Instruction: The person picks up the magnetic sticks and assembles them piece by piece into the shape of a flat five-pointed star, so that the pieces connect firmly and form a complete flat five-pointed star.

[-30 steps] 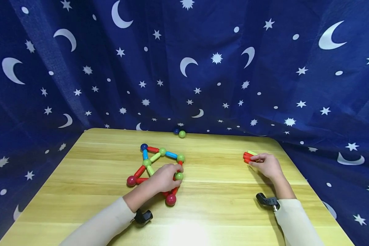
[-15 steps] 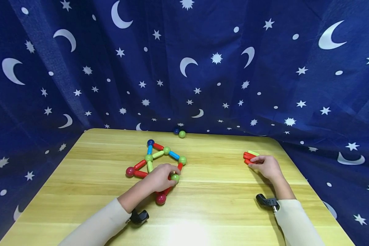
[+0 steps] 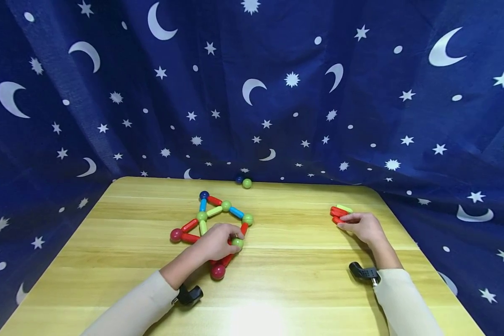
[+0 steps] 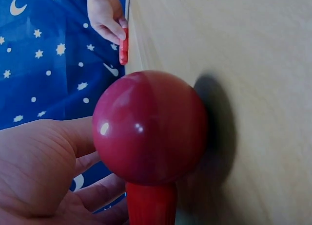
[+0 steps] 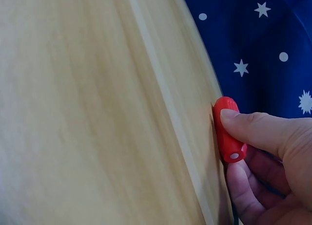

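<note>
A flat frame of magnetic rods and balls lies on the left half of the table, with a blue ball (image 3: 204, 195) at its far corner and a dark red ball (image 3: 176, 234) at its left. My left hand (image 3: 219, 242) pinches a green ball (image 3: 237, 243) on the frame's right side and covers part of the frame. Nearest me is another dark red ball (image 3: 218, 271), which looms large in the left wrist view, joined to a red rod (image 4: 152, 203). Over at the right, my right hand (image 3: 366, 228) pinches a red magnetic rod (image 5: 229, 132) between thumb and fingers.
Beside the right hand lie more red rods (image 3: 338, 212) and a yellow-green rod (image 3: 344, 208). A loose blue ball (image 3: 239, 179) and green ball (image 3: 247, 183) sit at the table's back edge. A dark blue curtain (image 3: 285, 116) hangs behind the wooden table (image 3: 294, 280).
My left hand has shifted left and slightly toward me, turning the frame; its nearest red ball has moved left. The right hand has stayed almost in place at the rods.
</note>
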`<state>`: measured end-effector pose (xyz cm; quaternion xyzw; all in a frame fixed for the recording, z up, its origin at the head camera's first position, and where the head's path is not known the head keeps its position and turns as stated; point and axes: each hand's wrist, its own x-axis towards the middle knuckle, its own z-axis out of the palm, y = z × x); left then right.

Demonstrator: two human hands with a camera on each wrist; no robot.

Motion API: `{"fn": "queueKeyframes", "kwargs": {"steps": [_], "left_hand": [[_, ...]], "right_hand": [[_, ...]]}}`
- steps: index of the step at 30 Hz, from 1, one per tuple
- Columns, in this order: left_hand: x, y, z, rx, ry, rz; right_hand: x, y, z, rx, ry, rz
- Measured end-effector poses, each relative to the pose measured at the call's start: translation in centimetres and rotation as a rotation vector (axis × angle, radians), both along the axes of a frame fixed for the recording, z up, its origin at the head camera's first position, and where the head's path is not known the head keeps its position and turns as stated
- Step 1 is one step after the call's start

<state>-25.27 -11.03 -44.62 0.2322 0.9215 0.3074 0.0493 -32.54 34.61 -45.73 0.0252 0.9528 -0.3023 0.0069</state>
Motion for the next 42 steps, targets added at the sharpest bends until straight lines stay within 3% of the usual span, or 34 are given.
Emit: {"fn": "queueKeyframes", "kwargs": {"steps": [21, 27, 32, 37, 42], "left_hand": [[-0.2, 0.0, 0.2, -0.010, -0.018, -0.001], [-0.2, -0.1, 0.4, -0.009, -0.029, -0.008], [-0.2, -0.1, 0.2, -0.012, -0.027, -0.006], [-0.2, -0.1, 0.3, -0.015, -0.029, 0.004], [-0.1, -0.1, 0.4, -0.011, -0.053, 0.025]], "right_hand": [[0.2, -0.3, -0.2, -0.023, 0.016, -0.014], [0.7, -1.2, -0.3, 0.006, 0.080, 0.062], [1.2, -3.2, -0.3, -0.032, 0.101, 0.137], [1.7, -6.2, -0.3, -0.132, 0.117, 0.202], [2.7, -9.8, -0.3, -0.261, 0.070, 0.273]]}}
